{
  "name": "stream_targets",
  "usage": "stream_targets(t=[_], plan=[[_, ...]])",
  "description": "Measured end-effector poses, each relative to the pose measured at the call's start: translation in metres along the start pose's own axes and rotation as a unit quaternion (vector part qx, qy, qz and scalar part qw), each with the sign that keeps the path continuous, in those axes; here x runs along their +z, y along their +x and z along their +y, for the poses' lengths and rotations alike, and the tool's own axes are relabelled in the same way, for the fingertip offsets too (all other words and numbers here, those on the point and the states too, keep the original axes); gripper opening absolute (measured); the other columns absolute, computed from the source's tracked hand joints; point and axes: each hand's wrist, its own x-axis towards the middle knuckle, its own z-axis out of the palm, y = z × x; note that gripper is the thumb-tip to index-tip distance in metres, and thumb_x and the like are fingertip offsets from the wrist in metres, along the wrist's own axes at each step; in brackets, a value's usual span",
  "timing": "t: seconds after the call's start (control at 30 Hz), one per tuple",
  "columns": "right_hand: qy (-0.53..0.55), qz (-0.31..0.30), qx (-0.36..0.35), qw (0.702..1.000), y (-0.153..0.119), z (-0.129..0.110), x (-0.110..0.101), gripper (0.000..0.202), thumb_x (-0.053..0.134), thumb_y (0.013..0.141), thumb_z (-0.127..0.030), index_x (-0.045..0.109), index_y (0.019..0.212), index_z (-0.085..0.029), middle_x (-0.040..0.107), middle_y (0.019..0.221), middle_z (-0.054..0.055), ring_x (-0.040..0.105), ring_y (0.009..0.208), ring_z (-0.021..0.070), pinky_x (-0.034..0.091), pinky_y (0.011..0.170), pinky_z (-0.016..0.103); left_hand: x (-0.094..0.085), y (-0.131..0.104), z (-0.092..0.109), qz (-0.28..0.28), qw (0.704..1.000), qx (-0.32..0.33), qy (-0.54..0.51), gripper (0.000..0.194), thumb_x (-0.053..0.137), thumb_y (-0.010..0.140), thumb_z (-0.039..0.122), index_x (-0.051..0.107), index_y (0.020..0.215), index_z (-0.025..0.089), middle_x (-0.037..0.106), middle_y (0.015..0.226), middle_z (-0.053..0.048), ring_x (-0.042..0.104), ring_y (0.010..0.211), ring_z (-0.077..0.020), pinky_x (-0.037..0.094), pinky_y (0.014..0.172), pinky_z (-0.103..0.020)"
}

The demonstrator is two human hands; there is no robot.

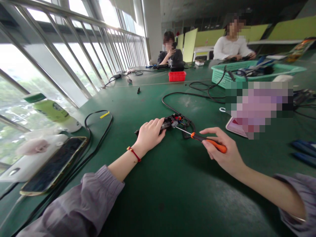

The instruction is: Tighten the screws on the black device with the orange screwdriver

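My left hand point(151, 134) is closed around a black cylindrical device point(168, 123) lying on the green table. Its right end is opened up, with small dark parts and bits of red showing, and a black cable point(176, 93) runs close by it. In my right hand point(223, 149) is a screwdriver point(209, 142) with an orange and black handle. The thin metal shaft points left, and its tip meets the exposed end of the device; the exact contact point is too small to make out.
On the left lie a phone point(55, 164), a bottle with a green cap point(53, 112) and dark cables. A red tray point(177, 76) and a green basket point(219, 75) stand farther back. Blue-handled pliers point(304, 153) rest at right. Two people sit across the table.
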Motion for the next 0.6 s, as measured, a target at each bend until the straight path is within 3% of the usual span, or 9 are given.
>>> stream_targets(t=[0.17, 0.23, 0.4, 0.6], plan=[[-0.006, 0.087, -0.107, 0.990, 0.0020, 0.0022, 0.0017, 0.039, 0.061, 0.071, -0.017, 0.045, 0.106, -0.023, 0.057, 0.083, 0.001, 0.059, 0.072, 0.0140, 0.048, 0.067, 0.028, -0.0003, -0.0002, 0.0005, 0.005, 1.000, -0.002, 0.001, 0.036, 0.040, 0.087, 0.032, 0.044, 0.118, 0.014, 0.060, 0.098, -0.006, 0.058, 0.087, -0.0198, 0.044, 0.071, -0.031], [0.005, 0.059, -0.092, 0.994, 0.0022, 0.0033, 0.0017, 0.043, 0.061, 0.071, -0.018, 0.043, 0.109, -0.023, 0.056, 0.083, 0.001, 0.058, 0.070, 0.0138, 0.048, 0.063, 0.027, -0.0002, -0.0002, 0.0004, 0.007, 1.000, 0.000, 0.003, 0.036, 0.040, 0.087, 0.032, 0.044, 0.117, 0.014, 0.060, 0.098, -0.006, 0.058, 0.086, -0.0197, 0.044, 0.070, -0.031], [0.017, -0.013, 0.013, 1.000, -0.0001, 0.0014, 0.0013, 0.021, 0.054, 0.080, -0.027, 0.049, 0.100, -0.023, 0.050, 0.055, -0.006, 0.045, 0.041, 0.0087, 0.040, 0.042, 0.023, -0.0001, 0.0001, -0.0001, 0.008, 1.000, 0.000, 0.007, 0.035, 0.040, 0.087, 0.032, 0.045, 0.117, 0.014, 0.061, 0.096, -0.005, 0.058, 0.084, -0.0195, 0.043, 0.069, -0.030], [0.030, 0.073, -0.080, 0.994, 0.0024, 0.0016, 0.0037, 0.046, 0.061, 0.071, -0.016, 0.040, 0.111, -0.025, 0.057, 0.084, 0.002, 0.060, 0.070, 0.0146, 0.050, 0.066, 0.029, -0.0003, 0.0004, 0.0007, 0.005, 1.000, -0.004, 0.004, 0.035, 0.040, 0.087, 0.032, 0.045, 0.117, 0.015, 0.060, 0.097, -0.006, 0.058, 0.085, -0.0197, 0.044, 0.069, -0.031]])
